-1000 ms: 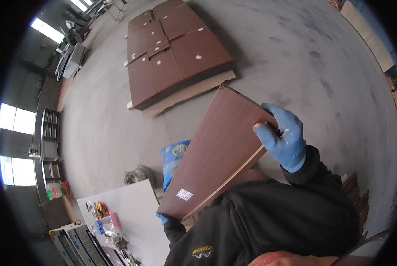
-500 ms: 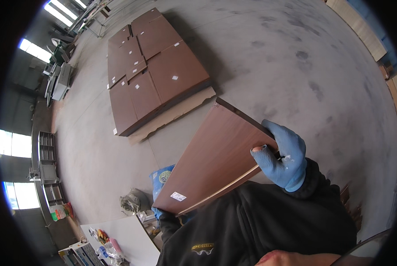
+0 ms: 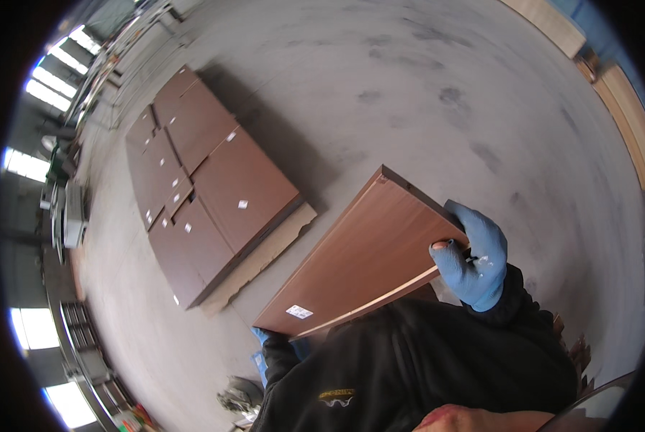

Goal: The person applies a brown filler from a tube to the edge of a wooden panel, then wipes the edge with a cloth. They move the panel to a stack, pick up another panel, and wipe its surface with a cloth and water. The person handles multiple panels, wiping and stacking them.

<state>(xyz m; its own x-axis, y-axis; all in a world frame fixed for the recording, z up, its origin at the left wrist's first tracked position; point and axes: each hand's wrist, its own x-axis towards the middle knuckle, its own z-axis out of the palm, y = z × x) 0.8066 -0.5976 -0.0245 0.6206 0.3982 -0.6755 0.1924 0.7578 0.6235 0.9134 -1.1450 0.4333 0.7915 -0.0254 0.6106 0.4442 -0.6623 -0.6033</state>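
A reddish-brown wood-grain board (image 3: 369,255) is held in front of my body, tilted, with a small white label near its left end. My right hand (image 3: 476,255), in a blue work glove with the thumb tip bare, grips the board's right end. The thumb lies over the near face and the fingers go round behind. At the opposite end my left hand (image 3: 262,335), gloved in blue too, holds the lower left corner; most of its fingers are hidden behind the board. A pale strip runs along the board's lower edge.
Ahead to the left, a low stack of brown panels (image 3: 218,198) with white labels lies over a cardboard sheet (image 3: 261,263) on the concrete floor (image 3: 380,93). A grey bundle (image 3: 239,394) sits low on the left. Pale boards (image 3: 628,119) line the right side.
The view has swung to the right, so the stack now appears farther left and lower. Both hands keep their hold on the board; the white table at lower left has left the picture.
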